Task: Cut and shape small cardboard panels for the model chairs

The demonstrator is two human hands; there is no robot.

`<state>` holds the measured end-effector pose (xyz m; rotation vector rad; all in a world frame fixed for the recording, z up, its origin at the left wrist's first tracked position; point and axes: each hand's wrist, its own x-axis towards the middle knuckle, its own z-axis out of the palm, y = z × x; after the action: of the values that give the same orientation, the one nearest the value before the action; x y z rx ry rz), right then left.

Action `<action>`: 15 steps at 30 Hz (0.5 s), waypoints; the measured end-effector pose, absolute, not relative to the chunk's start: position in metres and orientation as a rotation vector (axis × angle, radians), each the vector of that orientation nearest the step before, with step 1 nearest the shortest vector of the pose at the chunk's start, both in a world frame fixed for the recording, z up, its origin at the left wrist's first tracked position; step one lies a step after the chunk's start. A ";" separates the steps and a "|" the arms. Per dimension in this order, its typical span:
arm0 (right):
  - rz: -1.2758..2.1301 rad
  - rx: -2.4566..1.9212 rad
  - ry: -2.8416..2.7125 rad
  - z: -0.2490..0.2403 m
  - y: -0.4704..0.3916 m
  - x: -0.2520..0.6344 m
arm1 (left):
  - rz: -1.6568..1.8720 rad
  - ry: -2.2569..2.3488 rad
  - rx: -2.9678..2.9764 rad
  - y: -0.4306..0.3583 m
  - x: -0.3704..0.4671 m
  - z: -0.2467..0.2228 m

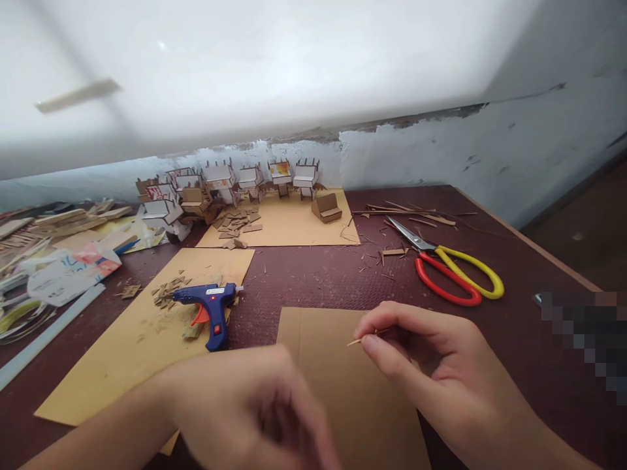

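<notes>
My right hand (pixel 441 365) pinches a thin wooden toothpick (pixel 353 343) between thumb and forefinger, its pointed tip sticking out to the left. Beneath it lies a flat brown cardboard sheet (pixel 333 378). At the bottom, my left hand (pixel 240 405) is bent downward over the sheet's left edge, blurred by motion, with its fingertips cut off by the frame. Just beyond that hand, a blue glue gun (pixel 215 310) with an orange trigger rests on yellow card, its red light lit.
Scissors (pixel 431 248) with red and yellow handles lie at right. Small cardboard models (pixel 252 179) stand along the wall, with cardboard scraps (pixel 238 225) before them and a single brown piece (pixel 326 207) nearby. Wood strips (pixel 68 219) and a plastic bag (pixel 68 274) crowd the left.
</notes>
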<state>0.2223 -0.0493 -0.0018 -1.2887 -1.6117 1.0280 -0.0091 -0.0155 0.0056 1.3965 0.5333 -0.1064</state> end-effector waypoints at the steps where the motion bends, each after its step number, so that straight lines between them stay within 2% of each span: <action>1: 1.021 -1.291 -1.620 -0.002 -0.049 0.223 | -0.023 0.646 1.318 -0.015 -0.006 0.005; 6: 0.964 -1.266 -1.676 0.000 -0.050 0.225 | 0.345 0.784 1.237 -0.018 0.007 0.010; 15: 0.560 -1.098 -1.694 0.011 -0.064 0.222 | 0.590 0.578 0.979 -0.031 0.033 0.015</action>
<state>0.2222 -0.0639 0.0111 -1.0975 -1.6944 0.5605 0.0327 -0.0307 0.0146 0.9795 0.5778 0.5895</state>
